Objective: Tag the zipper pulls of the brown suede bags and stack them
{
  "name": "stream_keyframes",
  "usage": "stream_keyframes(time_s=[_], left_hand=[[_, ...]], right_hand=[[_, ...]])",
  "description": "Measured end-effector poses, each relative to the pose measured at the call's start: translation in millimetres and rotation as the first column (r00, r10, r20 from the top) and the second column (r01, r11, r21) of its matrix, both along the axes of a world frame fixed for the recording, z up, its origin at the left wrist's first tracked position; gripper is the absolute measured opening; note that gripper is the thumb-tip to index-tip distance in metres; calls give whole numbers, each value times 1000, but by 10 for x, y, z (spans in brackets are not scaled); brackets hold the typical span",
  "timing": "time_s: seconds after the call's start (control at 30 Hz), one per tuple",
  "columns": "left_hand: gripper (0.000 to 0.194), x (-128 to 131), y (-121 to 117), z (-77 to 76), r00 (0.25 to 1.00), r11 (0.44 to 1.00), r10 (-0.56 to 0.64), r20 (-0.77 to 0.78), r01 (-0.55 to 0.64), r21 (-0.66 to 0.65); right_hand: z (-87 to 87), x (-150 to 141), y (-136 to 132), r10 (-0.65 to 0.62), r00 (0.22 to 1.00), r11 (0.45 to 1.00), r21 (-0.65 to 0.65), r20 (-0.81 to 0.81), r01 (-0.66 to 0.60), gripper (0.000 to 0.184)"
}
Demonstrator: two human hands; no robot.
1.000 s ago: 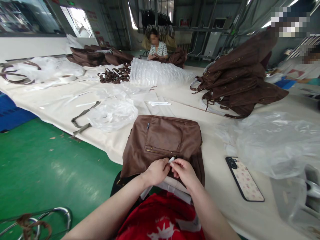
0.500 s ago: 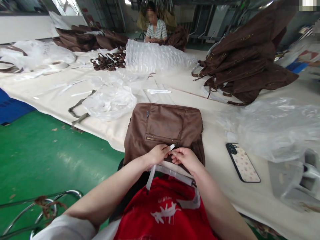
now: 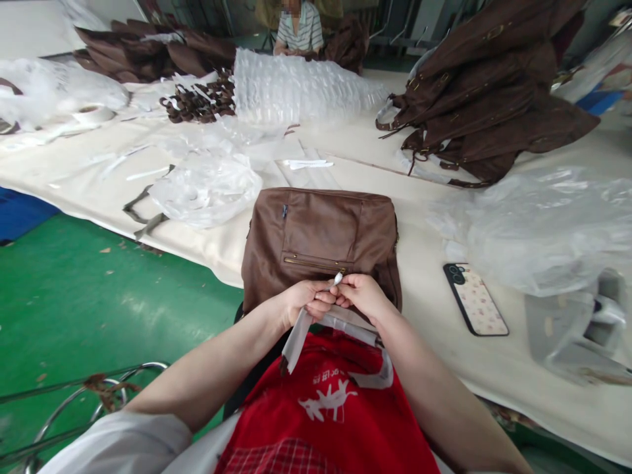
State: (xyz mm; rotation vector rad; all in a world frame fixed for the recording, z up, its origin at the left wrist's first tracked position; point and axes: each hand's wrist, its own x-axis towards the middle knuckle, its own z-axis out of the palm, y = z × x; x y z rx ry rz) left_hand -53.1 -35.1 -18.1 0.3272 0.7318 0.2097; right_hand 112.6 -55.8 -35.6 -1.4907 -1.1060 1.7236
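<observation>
A brown leather bag (image 3: 320, 227) lies at the table's front edge, its zipped pocket (image 3: 316, 264) facing up. Over the bag's near side, my left hand (image 3: 311, 299) is closed on a strip with white wrapping (image 3: 296, 339), whose loose part hangs down below the hand. A small white tip (image 3: 338, 278) of wrapping sticks up between my two hands. My right hand (image 3: 359, 293) pinches close beside that tip, fingertips touching the left hand's. The fingers partly cover what they grip, so its exact kind is unclear.
A phone (image 3: 475, 299) and clear plastic bags (image 3: 553, 230) lie to the right. Brown bags (image 3: 494, 99) are heaped behind them. Bubble wrap (image 3: 306, 89), bundled brown straps (image 3: 200, 99) and a tape roll (image 3: 93, 115) lie farther back. A person (image 3: 299, 29) sits across the table.
My hands have drawn closer together around the white tip, which now stands more upright. The hanging white strip shows larger below my left hand. The view has tilted down slightly.
</observation>
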Motion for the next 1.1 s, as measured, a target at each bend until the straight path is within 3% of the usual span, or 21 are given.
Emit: stream_keyframes(time_s=[0.17, 0.3, 0.57, 0.7, 0.83, 0.87, 0.93, 1.0, 1.03, 1.1], left_hand=[[24, 1, 18, -5, 1000, 999, 3, 5, -3, -54], [25, 8, 6, -10, 999, 999, 43, -31, -44, -9], [22, 65, -93, 94, 983, 980, 41, -179, -5, 201], [26, 185, -167, 106, 941, 907, 161, -297, -23, 420], [29, 209, -188, 124, 830, 683, 396, -392, 19, 730], [25, 194, -191, 124, 792, 588, 449, -414, 88, 804], [18, 151, -208, 103, 698, 337, 533, -479, 344, 876], [21, 113, -245, 47, 580, 83, 607, -543, 634, 769], [23, 100, -269, 11, 530, 5, 632, -566, 727, 687], [27, 93, -319, -58, 487, -41, 636, -599, 796, 604]], right_hand=[[-7, -18, 18, 9, 999, 1000, -12, 53, -8, 15], [-1, -42, 22, 6, 993, 1000, -19, 114, -4, 16], [8, -73, 31, 9, 983, 1000, -3, 182, -8, 19], [-6, -52, 16, 4, 988, 1000, 14, 151, -6, 24], [-24, -14, -25, -25, 996, 999, 45, 83, 22, 17], [-26, -7, -36, -38, 997, 998, 51, 66, 34, 16], [-21, 5, -55, -61, 998, 997, 54, 27, 60, 16], [-7, 13, -68, -76, 997, 996, 42, -17, 76, 20], [1, 16, -74, -80, 996, 996, 35, -37, 81, 22], [18, 22, -81, -84, 994, 996, 24, -70, 86, 28]])
